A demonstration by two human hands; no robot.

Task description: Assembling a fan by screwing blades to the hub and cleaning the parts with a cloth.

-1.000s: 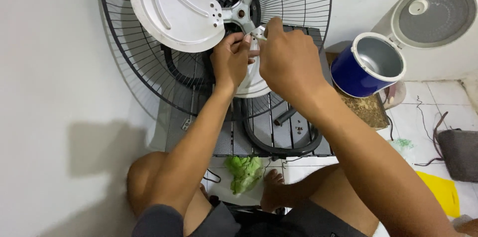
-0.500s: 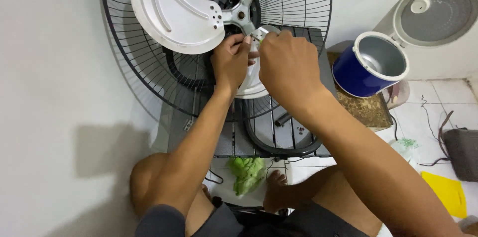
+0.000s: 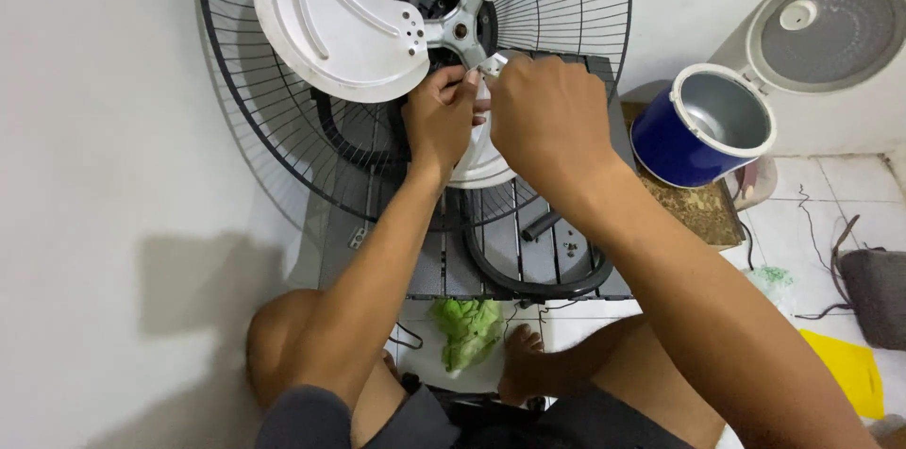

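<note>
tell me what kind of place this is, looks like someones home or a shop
Probably a home, worked on at floor level: white tiled floor, an open blue rice cooker by the wall, and a fan with its front grille off, both hands at its hub.

The fan blades [image 3: 340, 24] sit in front of the wire guard [image 3: 557, 6], with the hub [image 3: 460, 31] at their middle; the left hand [image 3: 439, 119] and right hand [image 3: 547, 124] meet side by side just below the hub, against the lowest blade. To the right of the fan stands the open rice cooker [image 3: 703, 124], its lid [image 3: 830, 24] tipped up behind it. Below the hands, between the person's knees, a crumpled bag [image 3: 467, 328] lies on the floor.
</note>
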